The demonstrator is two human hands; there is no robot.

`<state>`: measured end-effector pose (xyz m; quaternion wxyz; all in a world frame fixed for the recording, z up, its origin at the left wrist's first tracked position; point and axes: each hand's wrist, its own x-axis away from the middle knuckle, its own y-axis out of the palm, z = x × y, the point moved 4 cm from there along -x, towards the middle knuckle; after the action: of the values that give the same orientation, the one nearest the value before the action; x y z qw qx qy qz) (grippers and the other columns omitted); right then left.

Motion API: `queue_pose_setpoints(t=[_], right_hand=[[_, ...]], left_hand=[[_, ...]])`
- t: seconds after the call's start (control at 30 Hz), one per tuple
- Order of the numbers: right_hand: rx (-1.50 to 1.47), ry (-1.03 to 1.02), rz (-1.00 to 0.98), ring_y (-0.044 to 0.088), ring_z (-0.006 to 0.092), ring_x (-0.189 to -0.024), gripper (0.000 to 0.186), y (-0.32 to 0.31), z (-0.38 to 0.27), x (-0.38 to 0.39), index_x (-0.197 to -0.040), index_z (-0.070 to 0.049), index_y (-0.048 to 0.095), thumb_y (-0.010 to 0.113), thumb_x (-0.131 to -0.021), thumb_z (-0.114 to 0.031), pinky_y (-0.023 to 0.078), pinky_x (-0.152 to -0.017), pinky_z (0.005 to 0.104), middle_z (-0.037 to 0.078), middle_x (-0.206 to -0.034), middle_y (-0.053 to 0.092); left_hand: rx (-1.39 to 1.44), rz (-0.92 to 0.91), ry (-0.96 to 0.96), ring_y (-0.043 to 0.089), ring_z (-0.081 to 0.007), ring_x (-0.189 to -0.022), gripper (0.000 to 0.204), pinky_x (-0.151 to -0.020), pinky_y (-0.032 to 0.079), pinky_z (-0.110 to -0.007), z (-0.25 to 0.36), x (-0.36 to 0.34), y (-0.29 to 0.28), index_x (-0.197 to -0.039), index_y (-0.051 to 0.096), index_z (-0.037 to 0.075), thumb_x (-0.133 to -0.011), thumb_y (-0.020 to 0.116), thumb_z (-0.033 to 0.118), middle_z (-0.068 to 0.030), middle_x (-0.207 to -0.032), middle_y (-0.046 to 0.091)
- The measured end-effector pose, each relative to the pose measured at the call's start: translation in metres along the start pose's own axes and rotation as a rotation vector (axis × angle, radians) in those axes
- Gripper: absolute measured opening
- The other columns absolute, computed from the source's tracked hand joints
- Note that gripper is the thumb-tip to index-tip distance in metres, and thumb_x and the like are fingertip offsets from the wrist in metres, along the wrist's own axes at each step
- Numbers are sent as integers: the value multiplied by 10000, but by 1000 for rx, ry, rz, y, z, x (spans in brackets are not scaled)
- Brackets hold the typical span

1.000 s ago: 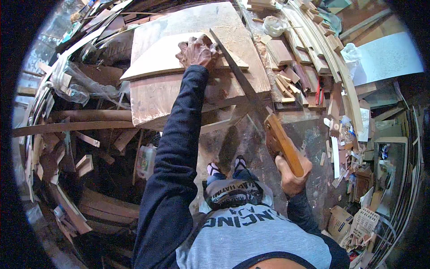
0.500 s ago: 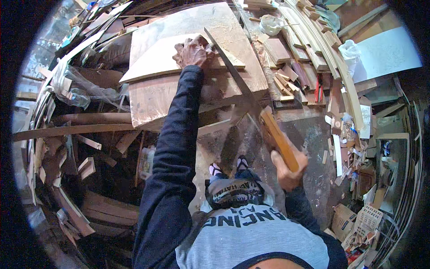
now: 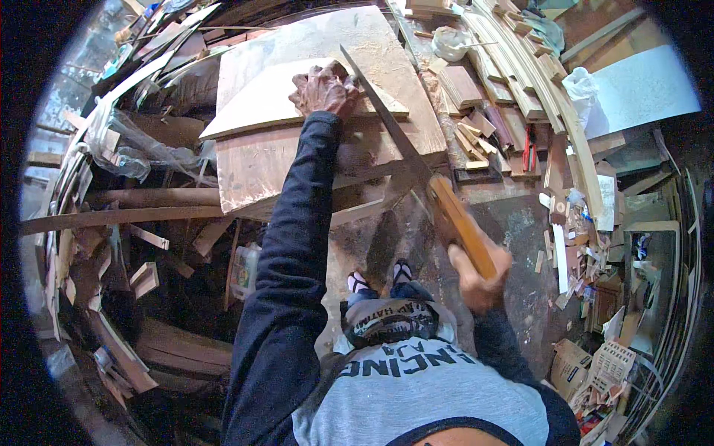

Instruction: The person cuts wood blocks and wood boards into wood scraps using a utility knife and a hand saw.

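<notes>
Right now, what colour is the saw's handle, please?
Orange-brown wood, on the saw handle in the head view.

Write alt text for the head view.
A person saws a pale wooden board: the left hand presses it flat while the right hand grips a handsaw by its wooden handle. Wood offcuts lie beyond.

Right hand (image 3: 480, 276) blurred; hides saw handle (image 3: 461, 227) end.

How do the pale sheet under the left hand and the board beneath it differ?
The pale sheet is light cream and the smaller of the two; the board beneath is browner and juts out past it. The left hand presses the sheet; the saw crosses both. Both lie flat.
</notes>
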<state>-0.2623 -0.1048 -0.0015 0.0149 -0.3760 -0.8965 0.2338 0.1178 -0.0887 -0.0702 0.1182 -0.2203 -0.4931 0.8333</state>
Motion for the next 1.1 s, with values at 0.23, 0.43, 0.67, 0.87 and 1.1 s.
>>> queue_pose_setpoints(t=[0.23, 0.43, 0.67, 0.87, 1.1], right_hand=[[-7, 35, -36, 640, 207, -744, 440, 15, -7, -36, -1201, -8, 551, 549, -763, -52, 497, -707, 300, 159, -899, 665], [-12, -59, -11, 659, 246, -734, 428, 14, 4, -26, -1178, 16, 558, 557, -758, -65, 506, -680, 302, 165, -917, 661], [26, -53, 1, 658, 211, -712, 413, 9, -4, -24, -1179, 5, 563, 537, -770, -53, 508, -648, 299, 154, -897, 655], [-196, 29, 80, 630, 188, -931, 414, 26, -6, -44, -1188, 18, 552, 581, -776, -9, 479, -822, 285, 138, -1035, 652], [-144, -27, 131, 638, 187, -935, 384, 17, -9, -22, -1194, 15, 550, 597, -815, -27, 486, -826, 279, 144, -1056, 652]], left_hand=[[33, 25, 28, 436, -289, -1110, 329, -920, 334, -495, 1, 0, 6, -1051, 661, 270, -757, 665, 419, -5, -1128, 584], [-60, 2, -61, 415, -288, -1132, 334, -933, 321, -502, -6, -2, 7, -1103, 650, 287, -779, 637, 369, 3, -1169, 571], [3, -27, 5, 418, -296, -1120, 282, -915, 320, -520, 1, -2, 6, -1058, 652, 319, -780, 626, 358, 17, -1144, 567], [6, -32, 72, 440, -323, -1099, 266, -872, 356, -526, 5, 2, -3, -1006, 635, 261, -815, 585, 439, -19, -1129, 571], [-1, 118, 33, 479, -345, -1046, 360, -868, 370, -494, 18, 19, -23, -971, 654, 216, -819, 527, 516, -80, -1053, 622]])
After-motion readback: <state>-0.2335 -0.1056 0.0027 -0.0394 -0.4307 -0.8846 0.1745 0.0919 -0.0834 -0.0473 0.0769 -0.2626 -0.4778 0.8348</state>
